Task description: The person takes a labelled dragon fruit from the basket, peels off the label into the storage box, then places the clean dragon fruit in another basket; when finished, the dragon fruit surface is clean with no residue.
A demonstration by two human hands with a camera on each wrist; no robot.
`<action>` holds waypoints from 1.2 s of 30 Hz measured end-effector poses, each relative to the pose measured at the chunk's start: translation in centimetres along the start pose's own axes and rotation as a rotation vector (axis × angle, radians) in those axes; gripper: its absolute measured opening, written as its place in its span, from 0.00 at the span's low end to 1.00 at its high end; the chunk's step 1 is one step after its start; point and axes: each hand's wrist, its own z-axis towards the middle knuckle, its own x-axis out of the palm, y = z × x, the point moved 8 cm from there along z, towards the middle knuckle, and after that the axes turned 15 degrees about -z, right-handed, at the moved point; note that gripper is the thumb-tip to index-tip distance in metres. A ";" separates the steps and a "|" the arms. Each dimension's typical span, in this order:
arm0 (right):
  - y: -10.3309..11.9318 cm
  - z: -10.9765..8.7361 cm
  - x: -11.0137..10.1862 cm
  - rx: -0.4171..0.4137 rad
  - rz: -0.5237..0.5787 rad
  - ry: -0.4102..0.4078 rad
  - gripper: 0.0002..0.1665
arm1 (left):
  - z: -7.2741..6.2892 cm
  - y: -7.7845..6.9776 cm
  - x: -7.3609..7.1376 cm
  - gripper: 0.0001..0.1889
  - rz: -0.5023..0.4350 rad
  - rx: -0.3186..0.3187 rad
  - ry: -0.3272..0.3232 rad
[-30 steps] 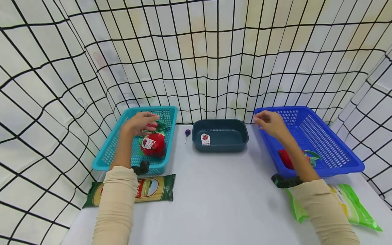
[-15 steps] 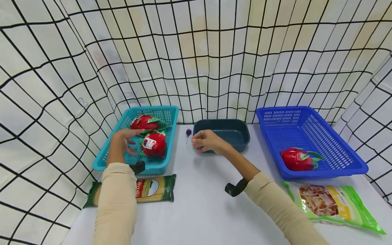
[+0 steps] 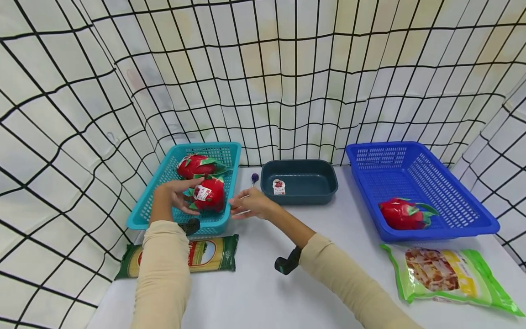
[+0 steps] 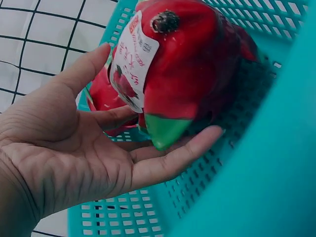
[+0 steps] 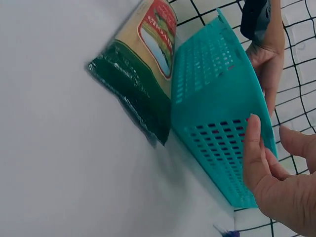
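In the teal basket (image 3: 141,217) at the left lie two red dragon fruits with green tips. My left hand (image 3: 173,195) reaches into it beside the nearer dragon fruit (image 3: 213,194), which bears a white label. In the left wrist view, the thumb is close to that label and the spread fingers (image 4: 170,165) extend under the green tip. The farther dragon fruit (image 3: 192,167) lies behind. My right hand (image 3: 252,204) is at the basket's right rim; in the right wrist view its fingers (image 5: 254,158) stand along the outer side, the thumb apart from them.
A dark teal tray (image 3: 300,200) with a sticker stands at the back middle, a purple lollipop (image 3: 255,178) left of it. A blue basket (image 3: 489,228) holds another dragon fruit (image 3: 402,214). Packets of pasta (image 3: 213,253) and a green-edged bag (image 3: 448,274) lie in front of the baskets.
My right hand has swung left from the blue basket, past the dark tray, to the teal basket's rim. My left hand drew back, then moved in beside the nearer dragon fruit.
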 end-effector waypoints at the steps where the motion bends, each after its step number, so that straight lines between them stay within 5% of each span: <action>1: 0.0 0.1 0.2 0.005 0.012 -0.006 0.17 | 0.1 0.0 0.0 0.51 -0.009 -0.001 0.005; 6: 0.3 0.2 0.4 0.012 0.049 -0.032 0.14 | 0.8 0.1 0.3 0.53 -0.055 -0.004 0.019; 21: 0.3 0.4 0.5 0.017 0.063 -0.048 0.07 | 1.5 0.0 0.7 0.51 -0.009 -0.010 -0.050; 36: 0.1 0.4 0.7 0.011 0.073 -0.099 0.08 | 1.7 0.2 0.6 0.50 0.020 -0.006 -0.038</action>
